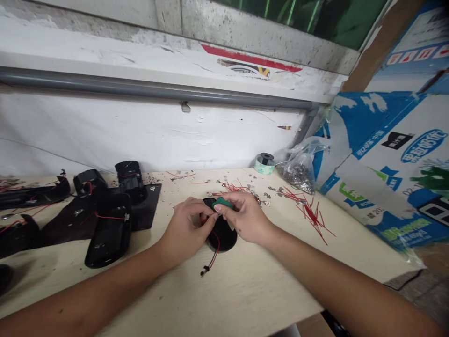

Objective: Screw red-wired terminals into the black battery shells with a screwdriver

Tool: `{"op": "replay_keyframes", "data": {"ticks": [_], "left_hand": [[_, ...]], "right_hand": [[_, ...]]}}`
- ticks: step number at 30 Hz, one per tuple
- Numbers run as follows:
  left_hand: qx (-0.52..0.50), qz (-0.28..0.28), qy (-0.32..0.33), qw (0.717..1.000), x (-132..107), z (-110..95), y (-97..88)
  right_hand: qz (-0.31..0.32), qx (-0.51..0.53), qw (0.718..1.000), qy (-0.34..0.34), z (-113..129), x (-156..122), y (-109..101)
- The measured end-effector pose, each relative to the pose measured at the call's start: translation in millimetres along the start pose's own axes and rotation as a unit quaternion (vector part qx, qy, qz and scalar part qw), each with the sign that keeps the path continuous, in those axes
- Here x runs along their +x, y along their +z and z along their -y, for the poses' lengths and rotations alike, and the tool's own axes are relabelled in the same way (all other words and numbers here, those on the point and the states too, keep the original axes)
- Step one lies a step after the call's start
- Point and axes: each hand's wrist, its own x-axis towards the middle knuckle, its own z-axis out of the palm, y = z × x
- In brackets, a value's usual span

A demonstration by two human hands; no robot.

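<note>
Green component [223, 203] is pinched by the right hand [246, 217], the left hand [185, 231] curled closed above a black disc [222, 238] trailing red wire [214, 252]; carton [386, 173] lettering is mostly illegible.

A round black disc [222, 236] trails a thin red wire [216, 245] with a black tip [205, 270].

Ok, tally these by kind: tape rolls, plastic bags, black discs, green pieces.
tape roll: 1
plastic bag: 1
black disc: 1
green piece: 1
Total: 4
</note>
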Motion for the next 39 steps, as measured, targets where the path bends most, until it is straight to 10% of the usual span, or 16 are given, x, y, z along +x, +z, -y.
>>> {"op": "replay_keyframes", "data": {"ticks": [18,28,39], "left_hand": [[-0.004,0.009,0.014,1.0,-0.8,-2.6,-0.4],[-0.13,-0.002,-0.126,0.983,5.3,0.9,-2.4],[-0.124,-0.032,-0.133,0.983,6.0,0.6,-4.1]], "right_hand": [[0.008,-0.006,1.0,-0.002,11.8,-1.6,-2.4],[-0.066,-0.004,0.998,0.005,8.2,1.4,-4.9],[-0.079,-0.01,0.997,-0.016,5.9,0.2,0.1]]}}
